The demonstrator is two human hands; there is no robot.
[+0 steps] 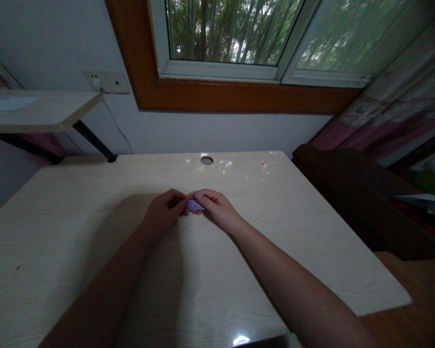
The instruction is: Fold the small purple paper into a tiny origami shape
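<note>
A small purple piece, perhaps folded paper (195,205), is held between my two hands over the middle of the desk. My left hand (166,207) pinches its left end between thumb and fingers. On the other side, my right hand (217,207) grips the right end, thumb on top and fingertips showing underneath. Much of the purple piece is covered by the fingers, so its full shape cannot be made out.
The pale wood-grain desk (275,217) has a round cable hole (207,160) near its back edge. A raised shelf (39,108) on black legs stands at the back left. A dark object edge (268,342) shows at the front. Behind are a wall socket (107,82) and a window.
</note>
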